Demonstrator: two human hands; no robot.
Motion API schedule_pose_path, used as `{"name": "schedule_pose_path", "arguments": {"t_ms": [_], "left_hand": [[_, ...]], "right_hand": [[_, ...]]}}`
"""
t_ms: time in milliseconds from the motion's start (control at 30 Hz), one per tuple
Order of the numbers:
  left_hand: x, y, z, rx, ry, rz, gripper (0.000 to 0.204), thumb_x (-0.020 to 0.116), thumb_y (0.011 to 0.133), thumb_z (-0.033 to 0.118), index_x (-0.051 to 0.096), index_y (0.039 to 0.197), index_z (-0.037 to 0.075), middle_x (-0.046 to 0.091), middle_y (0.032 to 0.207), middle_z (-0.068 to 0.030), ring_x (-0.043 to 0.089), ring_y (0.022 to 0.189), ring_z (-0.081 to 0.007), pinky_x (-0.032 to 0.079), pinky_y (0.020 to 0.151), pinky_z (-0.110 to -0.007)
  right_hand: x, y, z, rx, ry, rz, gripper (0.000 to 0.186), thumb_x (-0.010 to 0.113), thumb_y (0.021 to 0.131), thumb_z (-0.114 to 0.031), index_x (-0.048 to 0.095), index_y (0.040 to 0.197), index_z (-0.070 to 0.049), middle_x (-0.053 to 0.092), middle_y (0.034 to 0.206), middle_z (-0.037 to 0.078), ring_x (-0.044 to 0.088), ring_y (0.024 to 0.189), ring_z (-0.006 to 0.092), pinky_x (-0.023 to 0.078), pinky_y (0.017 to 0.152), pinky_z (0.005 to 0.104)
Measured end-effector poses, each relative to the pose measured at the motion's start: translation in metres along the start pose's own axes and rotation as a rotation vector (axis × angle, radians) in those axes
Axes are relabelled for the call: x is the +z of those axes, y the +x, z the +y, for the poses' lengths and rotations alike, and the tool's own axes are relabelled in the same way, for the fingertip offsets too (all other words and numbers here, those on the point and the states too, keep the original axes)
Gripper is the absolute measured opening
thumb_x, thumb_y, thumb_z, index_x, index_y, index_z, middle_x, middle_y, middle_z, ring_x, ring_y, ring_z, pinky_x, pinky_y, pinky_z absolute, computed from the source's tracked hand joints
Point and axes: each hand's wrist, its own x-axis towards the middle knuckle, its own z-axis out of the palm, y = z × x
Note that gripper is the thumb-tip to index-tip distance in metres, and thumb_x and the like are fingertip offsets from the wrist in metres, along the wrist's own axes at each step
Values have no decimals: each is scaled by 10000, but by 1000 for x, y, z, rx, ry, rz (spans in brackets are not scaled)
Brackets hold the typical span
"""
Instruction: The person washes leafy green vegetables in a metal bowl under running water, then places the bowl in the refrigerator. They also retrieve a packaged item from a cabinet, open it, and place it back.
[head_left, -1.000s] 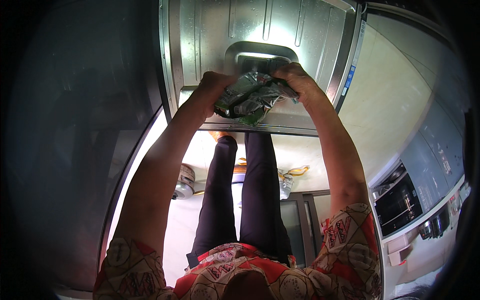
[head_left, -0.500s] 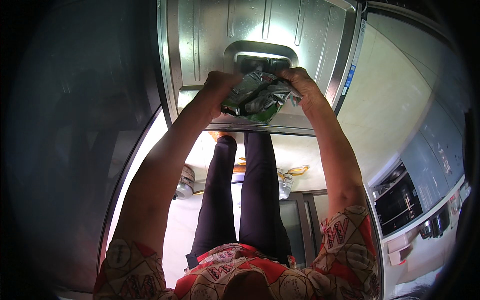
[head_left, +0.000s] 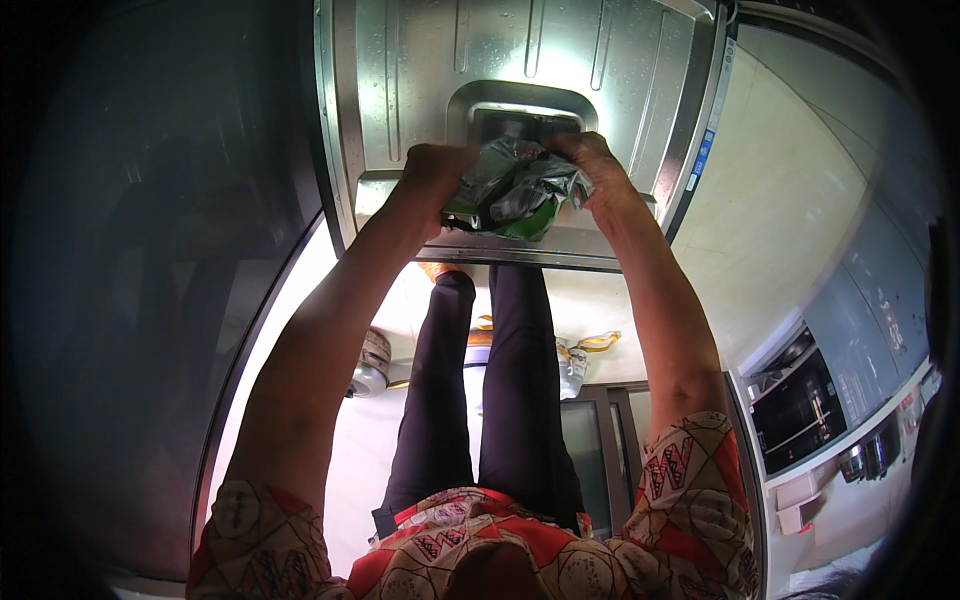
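Note:
Both my arms reach forward over a lowered stainless-steel door panel (head_left: pixel 420 90), which looks like a dishwasher's. Between my hands is a crumpled pouch (head_left: pixel 525 200), silvery inside and green outside, its mouth gaping toward me. My left hand (head_left: pixel 438 178) grips the pouch's left side, its fingertips partly hidden. On the right side of the pouch, my right hand (head_left: pixel 588 160) pinches the upper edge. Just beyond the pouch lies a dark dispenser compartment (head_left: pixel 525 124), set in a recess of the panel; its lower part is covered by the pouch. What the pouch contains is hidden.
Water drops dot the ribbed metal. A dark glossy cabinet front (head_left: pixel 150 300) stands close on the left. Below the door are my legs (head_left: pixel 515 390), a metal pot (head_left: pixel 370 365) and a pale bag (head_left: pixel 573 368) with a yellow strap. A black oven (head_left: pixel 800 410) is at the right.
My right hand has shifted slightly left and inward, drawing the pouch's right edge with it. My left hand stays almost where it was.

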Motion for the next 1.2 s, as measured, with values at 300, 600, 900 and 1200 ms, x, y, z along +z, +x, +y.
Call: {"name": "schedule_pose_path", "arguments": {"t_ms": [300, 600, 900, 1200], "left_hand": [[6, -2, -2, -7, 5, 38, 153, 604, 754, 129, 540, 677, 14, 524, 635, -68, 552, 525, -167, 428, 446, -350], [-11, 12, -21, 405, 383, -110, 179, 577, 775, 149, 557, 664, 11, 518, 604, -37, 537, 548, -123, 413, 495, -312], [-19, 15, -25, 275, 302, -56, 214, 624, 819, 176, 621, 724, -15, 583, 682, -59, 553, 589, -126, 442, 536, -286], [-5, 4, -19, 127, 67, 26, 176, 598, 775, 133, 560, 644, 21, 507, 605, -35, 500, 550, -121, 403, 514, -313]], "right_hand": [[4, 8, 19, -128, 240, 3, 143, 577, 827, -124, 595, 778, 10, 556, 558, 98, 499, 369, 159, 367, 314, 273], [-6, -1, 12, -93, -24, 82, 94, 621, 773, -72, 632, 739, 15, 615, 719, 119, 589, 585, 169, 471, 512, 317], [-8, 16, 37, -413, -259, 0, 100, 599, 773, -59, 658, 808, 13, 638, 774, 105, 619, 653, 198, 495, 581, 316], [7, -6, 25, -252, 204, -16, 88, 618, 756, -62, 654, 808, 0, 640, 758, 110, 613, 628, 192, 484, 567, 320]]}}
